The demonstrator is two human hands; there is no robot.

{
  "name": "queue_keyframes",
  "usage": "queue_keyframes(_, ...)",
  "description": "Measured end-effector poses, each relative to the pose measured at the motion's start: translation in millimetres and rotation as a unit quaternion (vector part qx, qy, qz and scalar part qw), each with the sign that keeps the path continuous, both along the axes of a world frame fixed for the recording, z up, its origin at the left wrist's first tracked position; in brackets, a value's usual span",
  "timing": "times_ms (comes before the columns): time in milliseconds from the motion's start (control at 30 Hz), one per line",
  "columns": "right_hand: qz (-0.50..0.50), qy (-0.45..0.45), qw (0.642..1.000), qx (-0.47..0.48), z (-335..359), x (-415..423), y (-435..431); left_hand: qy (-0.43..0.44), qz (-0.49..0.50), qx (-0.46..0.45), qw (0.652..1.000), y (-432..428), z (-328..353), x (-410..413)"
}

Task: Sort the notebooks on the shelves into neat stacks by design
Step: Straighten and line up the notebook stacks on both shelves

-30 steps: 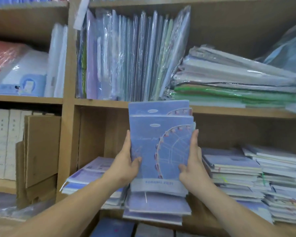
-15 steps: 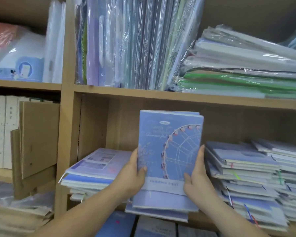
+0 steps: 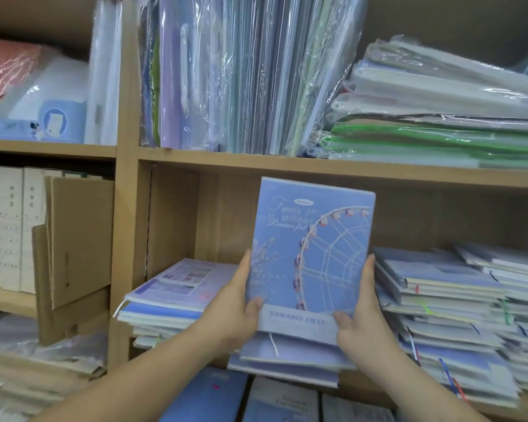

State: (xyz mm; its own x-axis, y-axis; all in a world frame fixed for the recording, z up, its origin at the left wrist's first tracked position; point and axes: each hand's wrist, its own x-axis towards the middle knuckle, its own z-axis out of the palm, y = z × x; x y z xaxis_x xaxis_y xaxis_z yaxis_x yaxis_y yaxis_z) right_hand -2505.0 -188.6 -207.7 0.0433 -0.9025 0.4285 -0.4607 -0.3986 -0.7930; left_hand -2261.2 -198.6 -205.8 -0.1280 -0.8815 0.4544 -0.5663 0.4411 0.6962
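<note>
Notebooks (image 3: 310, 257) stand upright, gripped at both edges by left hand (image 3: 237, 312) and right hand (image 3: 361, 318), likely to square them.

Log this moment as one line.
held: ferris-wheel notebooks, upright | left hand: grips left edge | right hand: grips right edge | below: middle stack

I hold a notebook (image 3: 311, 257) upright between my left hand (image 3: 235, 315) and right hand (image 3: 363, 318), above a small pile (image 3: 287, 357) lying at the front edge of the shelf (image 3: 369, 389). A flat stack (image 3: 171, 296) lies to its left, taller stacks (image 3: 439, 300) to its right. On the shelf board above (image 3: 317, 170), wrapped folders (image 3: 241, 71) stand left of a flat wrapped pile (image 3: 439, 117).
</note>
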Motion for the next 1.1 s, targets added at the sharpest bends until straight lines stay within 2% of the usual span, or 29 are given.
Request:
queue_keyframes(167,0.016,0.010,1.000,0.002,-3,3,47,-0.015,-0.030,-0.017,0.999,64,9,16)
queue_keyframes(400,0.049,0.060,0.996,0.037,-25,28,154,-0.012,-0.043,0.041,0.998,169,-22,56)
queue_keyframes(467,0.081,0.044,0.994,0.065,-42,41,178,-0.013,-0.041,0.060,0.997,201,-38,70)
queue_keyframes(600,0.152,0.060,0.985,0.048,-91,71,211,-0.005,-0.019,0.106,0.994,247,-78,103)
queue_keyframes(700,0.178,0.060,0.975,0.120,-130,98,223,-0.016,0.015,0.162,0.987,268,-110,133)
queue_keyframes(767,0.188,0.049,0.965,0.175,-157,112,222,-0.044,0.032,0.195,0.979,273,-130,147)
queue_keyframes(933,0.221,0.014,0.947,0.234,-200,132,194,-0.073,0.059,0.246,0.965,244,-165,160)
queue_keyframes(1100,0.172,0.007,0.946,0.274,-220,139,118,-0.067,0.073,0.246,0.964,162,-193,163)
